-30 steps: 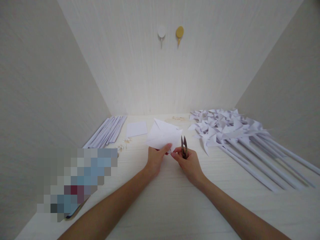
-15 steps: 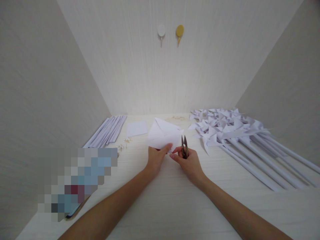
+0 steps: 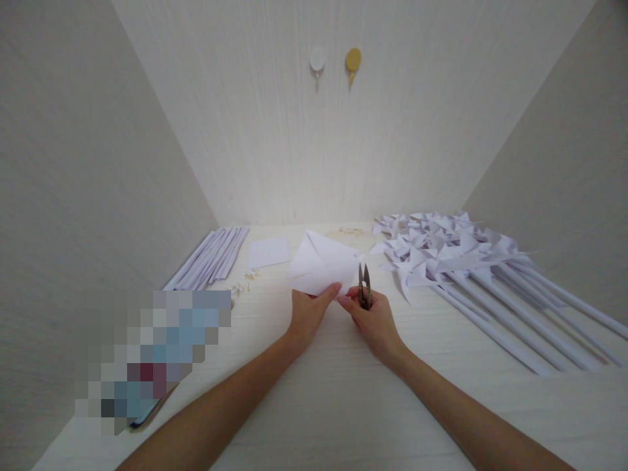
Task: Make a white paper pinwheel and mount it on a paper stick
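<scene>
My left hand (image 3: 310, 315) grips the near edge of a white paper sheet (image 3: 324, 263), its thumb lying on top. The sheet has slits running in from its corners and is tilted up off the table. Just to the right, my right hand (image 3: 370, 313) is closed around a pair of thread snips (image 3: 364, 288). The snips' two blades point away from me, with a small gap between them. My right thumb and forefinger are close to the sheet's near corner; whether they pinch anything there I cannot make out.
Several white paper pinwheels (image 3: 426, 252) with paper sticks (image 3: 510, 314) lie piled at right. Rolled paper sticks (image 3: 213, 257) and a flat white paper square (image 3: 269, 253) are at back left. Small pale pieces (image 3: 240, 288) lie nearby. A blurred-out device (image 3: 161, 360) rests at left. Two hooks (image 3: 353, 60) hang on the wall.
My right hand and the snips have shifted slightly right, away from the sheet's near corner. The paper has turned a little in my left hand.
</scene>
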The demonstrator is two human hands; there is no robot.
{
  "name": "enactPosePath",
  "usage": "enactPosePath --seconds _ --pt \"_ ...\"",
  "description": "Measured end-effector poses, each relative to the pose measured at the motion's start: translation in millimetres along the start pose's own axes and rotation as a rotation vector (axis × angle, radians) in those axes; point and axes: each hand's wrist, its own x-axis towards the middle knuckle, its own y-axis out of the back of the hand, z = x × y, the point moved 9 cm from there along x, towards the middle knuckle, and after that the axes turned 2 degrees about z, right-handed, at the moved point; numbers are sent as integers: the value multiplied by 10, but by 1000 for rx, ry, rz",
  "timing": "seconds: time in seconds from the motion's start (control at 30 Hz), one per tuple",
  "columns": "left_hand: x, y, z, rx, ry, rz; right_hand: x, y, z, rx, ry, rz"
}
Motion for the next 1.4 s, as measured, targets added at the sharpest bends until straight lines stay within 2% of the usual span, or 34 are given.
enactPosePath --seconds 0.3,0.43,0.97,1.13,1.27,1.4 --pt "-42 -72 -227 -179 159 -50 -3 10 -29 -22 28 13" --pt "-51 -62 -310 -208 204 -36 2 3 -39 -34 28 9" --pt "-56 -80 -320 -199 213 -47 -5 1 -14 44 11 9" --pt "-65 -118 -324 -193 207 -81 8 1 17 133 -16 9" --pt "-27 -112 -307 -183 198 -94 -2 -77 -16 250 -14 -70" --pt "96 5 -222 -206 166 -16 -65 -239 -49 359 -51 -240"
